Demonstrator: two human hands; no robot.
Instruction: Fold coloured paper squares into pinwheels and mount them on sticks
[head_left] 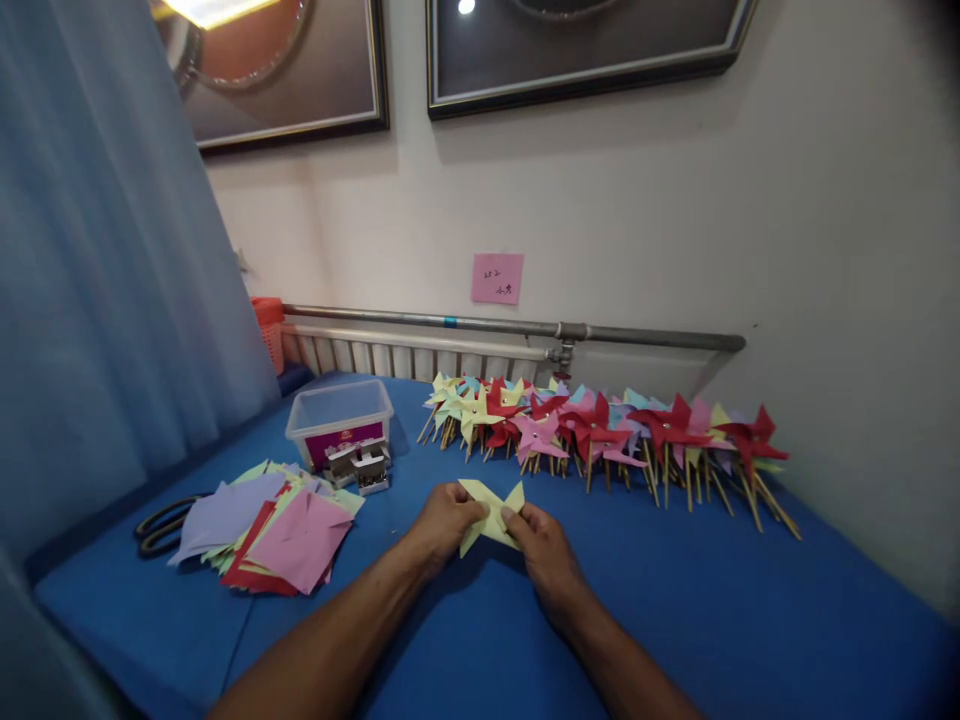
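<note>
A pale yellow paper pinwheel (491, 512), its points folded inward, is held between my two hands just above the blue surface. My left hand (448, 515) pinches its left side, thumb on top. From the right, my right hand (541, 540) grips it the same way, with the thumb pressed near the middle. No stick shows on this pinwheel. To the left lies a loose pile of cut paper squares (300, 535) in pink, red, lilac and pale green. Small open boxes (371, 468) with tiny metal pieces stand behind the pile.
Finished pinwheels on sticks (592, 430) lie in a long row at the back right. A clear plastic tub (341, 405) stands at the back left. Dark-handled scissors (161, 525) lie partly under the paper. Metal pipes (480, 325) run along the wall; a blue curtain (127, 250) hangs left.
</note>
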